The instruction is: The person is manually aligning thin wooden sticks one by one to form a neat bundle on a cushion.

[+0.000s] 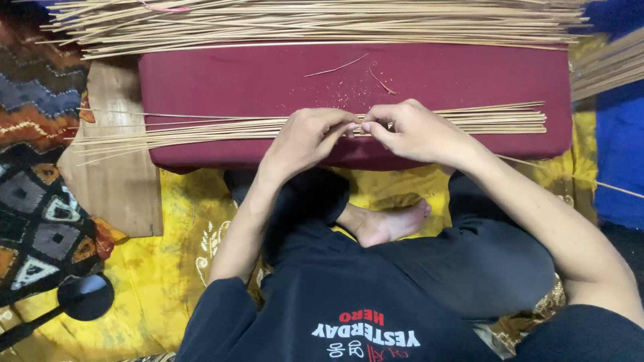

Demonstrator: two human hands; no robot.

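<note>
Nearest the camera, the person is sitting cross-legged with a bare foot (392,224) tucked under, so the maroon cushion (221,80) is serving as a work surface at lap height. On it, the left hand (305,137) and right hand (419,131) are meeting fingertip to fingertip, both pinching closed on the small bundle of thin sticks (201,131) lying flat across the cushion. Beyond, a larger heap of sticks (322,23) is lying along the far edge; no container is showing.

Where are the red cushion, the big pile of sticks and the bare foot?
red cushion (469,77), head view, bare top right of the middle.
big pile of sticks (322,23), head view, middle of the heap.
bare foot (392,224), head view, sole.
</note>
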